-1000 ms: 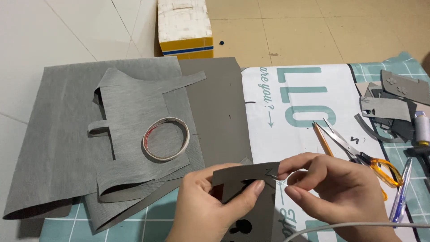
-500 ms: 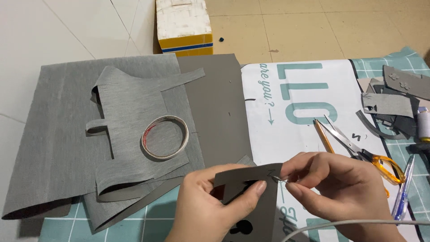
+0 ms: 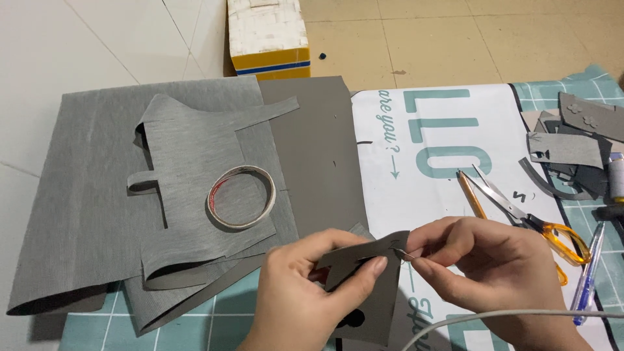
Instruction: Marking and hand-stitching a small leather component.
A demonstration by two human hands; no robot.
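Note:
My left hand (image 3: 305,292) pinches a small cut piece of grey felt (image 3: 364,250) between thumb and fingers, holding it up near the bottom middle. My right hand (image 3: 487,266) meets the felt's right end, its fingertips closed on a thin needle (image 3: 408,254) at the felt's edge. More of the grey piece hangs down below my left hand, with a dark hole cut in it. Both hands hover above a white printed sheet (image 3: 442,149) and a teal cutting mat (image 3: 195,322).
Large grey fabric sheets (image 3: 97,195) lie to the left with a roll of tape (image 3: 242,197) on top. Orange-handled scissors (image 3: 526,218), a pencil (image 3: 471,195), a blue pen (image 3: 588,273) and grey scraps (image 3: 572,143) lie right. A yellow-and-white box (image 3: 268,36) stands behind. A white cable (image 3: 520,317) crosses low.
Both hands have stayed together on the felt piece, shifting only slightly; the view has drifted a little.

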